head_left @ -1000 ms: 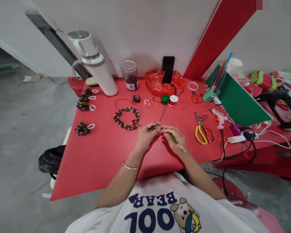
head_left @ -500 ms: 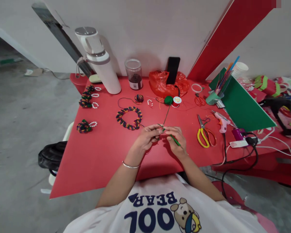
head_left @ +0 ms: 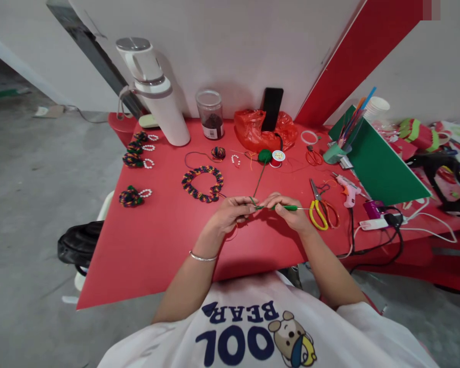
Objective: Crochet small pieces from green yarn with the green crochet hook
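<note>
One green hook (head_left: 290, 208) gripped by right hand (head_left: 293, 218) fingers, over counter (head_left: 157, 250); tip at green yarn (head_left: 259, 181) pinched by left hand (head_left: 230, 215) fingers. Yarn runs to green ball (head_left: 264, 156). Seems mid-loop; next pull likely needs snug yarn, gentle hook.

Red table (head_left: 157, 250) with bottle (head_left: 166, 118), scissors (head_left: 317, 198), green yarn (head_left: 264, 156)

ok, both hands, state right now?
Left hand: closed, pinching green yarn at the fingertips.
Right hand: closed, holding the green-handled hook.
</note>
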Demonstrator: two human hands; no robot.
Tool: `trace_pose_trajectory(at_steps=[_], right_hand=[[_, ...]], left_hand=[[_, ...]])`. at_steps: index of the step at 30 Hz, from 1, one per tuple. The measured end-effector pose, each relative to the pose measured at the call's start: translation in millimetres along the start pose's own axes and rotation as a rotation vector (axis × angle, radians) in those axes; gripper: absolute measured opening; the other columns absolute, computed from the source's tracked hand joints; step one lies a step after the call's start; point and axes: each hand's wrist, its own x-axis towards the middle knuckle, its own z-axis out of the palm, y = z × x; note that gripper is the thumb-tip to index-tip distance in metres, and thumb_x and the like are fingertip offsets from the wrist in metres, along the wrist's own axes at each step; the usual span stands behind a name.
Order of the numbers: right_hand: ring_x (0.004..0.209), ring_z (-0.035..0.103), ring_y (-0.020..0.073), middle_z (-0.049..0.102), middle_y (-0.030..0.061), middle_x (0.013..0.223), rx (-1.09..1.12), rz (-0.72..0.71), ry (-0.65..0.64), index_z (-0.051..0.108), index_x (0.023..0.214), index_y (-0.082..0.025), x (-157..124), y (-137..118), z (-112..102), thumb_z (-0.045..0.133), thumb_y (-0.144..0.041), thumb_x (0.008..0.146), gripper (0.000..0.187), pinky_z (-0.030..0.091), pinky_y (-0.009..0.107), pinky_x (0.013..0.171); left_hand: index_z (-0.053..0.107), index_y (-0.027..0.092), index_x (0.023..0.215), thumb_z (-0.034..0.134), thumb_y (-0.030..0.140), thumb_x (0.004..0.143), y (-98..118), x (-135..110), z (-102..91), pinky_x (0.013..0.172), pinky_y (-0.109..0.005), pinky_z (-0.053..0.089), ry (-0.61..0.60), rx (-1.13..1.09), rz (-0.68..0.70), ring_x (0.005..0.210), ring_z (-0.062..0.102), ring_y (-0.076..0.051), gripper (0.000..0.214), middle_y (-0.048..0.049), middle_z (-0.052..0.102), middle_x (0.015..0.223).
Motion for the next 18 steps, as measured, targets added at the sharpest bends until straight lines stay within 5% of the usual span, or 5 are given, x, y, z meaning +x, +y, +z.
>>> trace_pose_trajectory(at_steps=[18], right_hand=[[0.102, 0.067, 0.0239, 0.075, 0.0099, 0.102, 0.094, 0.086, -0.237, 0.069, 0.089, -0.022, 5.7, -7.5, -17.6, 0.056, -0.046, 0.1, 0.029, 0.05, 0.045, 0.098]], left_hand=[[0.078, 0.011, 0.085, 0.09, 0.024, 0.054, -5.6, 2.8, -3.5, 0.043, -0.021, 0.024, -0.023, 0.065, -0.013, 0.045, 0.041, -0.004, 0.036, -0.0018, 0.066, 0.062]])
